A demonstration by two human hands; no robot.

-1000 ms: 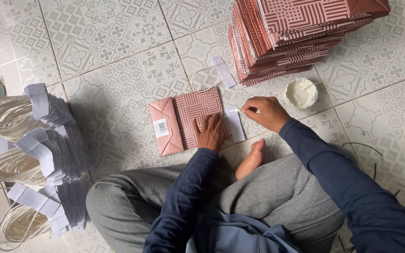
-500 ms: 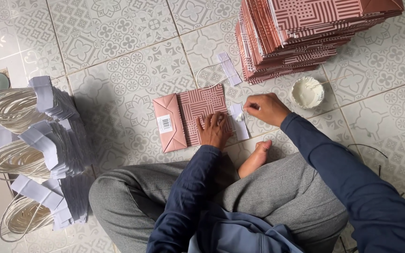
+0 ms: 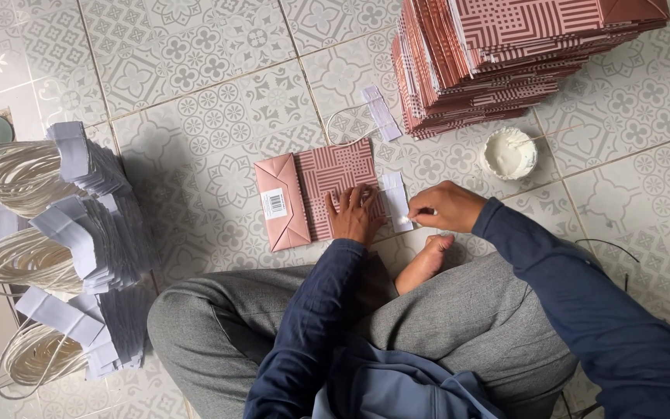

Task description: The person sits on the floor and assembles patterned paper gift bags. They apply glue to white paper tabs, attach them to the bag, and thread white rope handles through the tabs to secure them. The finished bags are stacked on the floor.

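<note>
Left hand (image 3: 353, 213) covers bag (image 3: 327, 192) edge; right hand (image 3: 445, 206) grip unclear.

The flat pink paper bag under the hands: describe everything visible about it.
The flat pink patterned paper bag lies folded on the grey patterned floor tiles, in front of the seated person. Its body carries a maze-like striped print; the folded bottom at its left end is plain pink with a white barcode sticker. The left hand presses flat on its right part. At its right edge a white paper strip lies against the opening, where the right hand pinches a small white piece.
</note>
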